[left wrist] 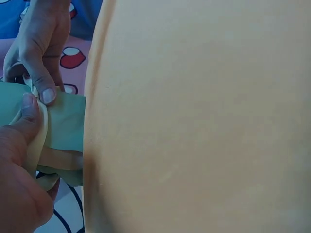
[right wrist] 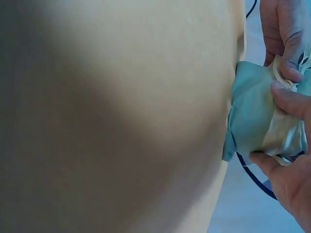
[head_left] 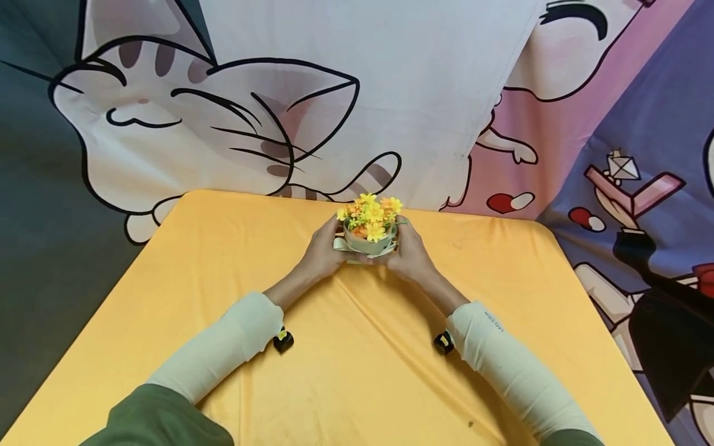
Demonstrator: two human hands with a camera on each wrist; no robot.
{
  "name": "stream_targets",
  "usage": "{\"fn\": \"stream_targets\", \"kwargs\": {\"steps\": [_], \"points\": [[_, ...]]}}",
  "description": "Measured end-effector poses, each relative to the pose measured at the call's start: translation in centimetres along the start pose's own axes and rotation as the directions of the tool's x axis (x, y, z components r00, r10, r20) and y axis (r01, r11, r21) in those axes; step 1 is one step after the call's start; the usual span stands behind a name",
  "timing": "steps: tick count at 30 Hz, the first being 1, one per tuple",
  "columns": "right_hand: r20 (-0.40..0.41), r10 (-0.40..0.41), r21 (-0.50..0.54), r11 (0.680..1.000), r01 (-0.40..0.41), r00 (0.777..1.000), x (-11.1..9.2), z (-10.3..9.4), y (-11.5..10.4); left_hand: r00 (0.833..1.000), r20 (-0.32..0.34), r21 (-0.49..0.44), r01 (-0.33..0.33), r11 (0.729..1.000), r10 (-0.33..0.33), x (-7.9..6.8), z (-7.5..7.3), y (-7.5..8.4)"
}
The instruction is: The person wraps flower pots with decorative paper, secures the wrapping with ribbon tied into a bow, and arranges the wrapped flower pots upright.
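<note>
Small yellow and orange flowers fill a little pot wrapped in pale green, upright at the table's far edge. A cream ribbon is tied around the wrapping, knotted on the side toward me. My left hand grips the pot's left side, with its thumb on the ribbon near the knot. From the right, my right hand holds the pot, its thumb also by the knot. In the right wrist view, the green wrapping shows between thumb and fingers. The pot's far side is hidden.
A yellow cloth with soft creases covers the table. Behind it hangs a curtain with a cartoon cat, and a blue and pink printed cloth hangs at the right. Dark wrist cameras sit under both forearms.
</note>
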State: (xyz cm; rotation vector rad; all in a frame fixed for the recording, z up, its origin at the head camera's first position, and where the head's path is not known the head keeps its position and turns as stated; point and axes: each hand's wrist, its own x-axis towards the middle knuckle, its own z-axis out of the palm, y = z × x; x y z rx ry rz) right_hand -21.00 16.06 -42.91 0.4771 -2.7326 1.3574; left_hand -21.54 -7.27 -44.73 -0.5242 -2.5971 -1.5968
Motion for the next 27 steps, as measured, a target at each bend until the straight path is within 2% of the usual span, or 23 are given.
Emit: {"fn": "stream_targets", "kwargs": {"steps": [9,12,16,19,22,24,26,27], "points": [[0.082,0.101,0.009,0.995,-0.102,0.992,1.0,-0.2,1.0,0.994,0.076,-0.061,0.089,0.994,-0.084,0.7,0.2,-0.5],[0.095,0.096,0.017,0.995,-0.098,0.991,1.0,-0.2,1.2,0.992,0.077,-0.055,0.102,0.993,-0.098,0.6,0.2,-0.6],[0.095,0.082,0.009,0.996,-0.083,0.992,0.4,-0.3,1.5,0.988,0.091,-0.043,0.125,0.991,-0.121,0.4,0.4,-0.4],[0.102,0.135,-0.034,0.991,-0.132,0.986,-1.0,-0.3,1.4,0.981,0.089,0.001,0.175,0.985,-0.175,-0.7,0.8,0.1],[0.113,0.220,-0.092,0.973,-0.210,0.969,-2.8,-0.3,0.8,0.964,0.050,0.056,0.258,0.965,-0.261,-2.3,0.9,1.0],[0.142,0.260,-0.098,0.964,-0.247,0.955,-4.0,-0.4,0.3,0.945,0.039,0.054,0.323,0.945,-0.326,-3.5,0.8,1.6],[0.193,0.284,-0.074,0.959,-0.275,0.939,-5.0,-0.3,-0.1,0.920,0.078,-0.052,0.388,0.920,-0.383,-4.7,0.8,2.0],[0.227,0.288,-0.050,0.958,-0.284,0.930,-5.5,-0.2,-0.4,0.905,0.123,-0.129,0.422,0.897,-0.408,-5.2,0.8,2.2]]}}
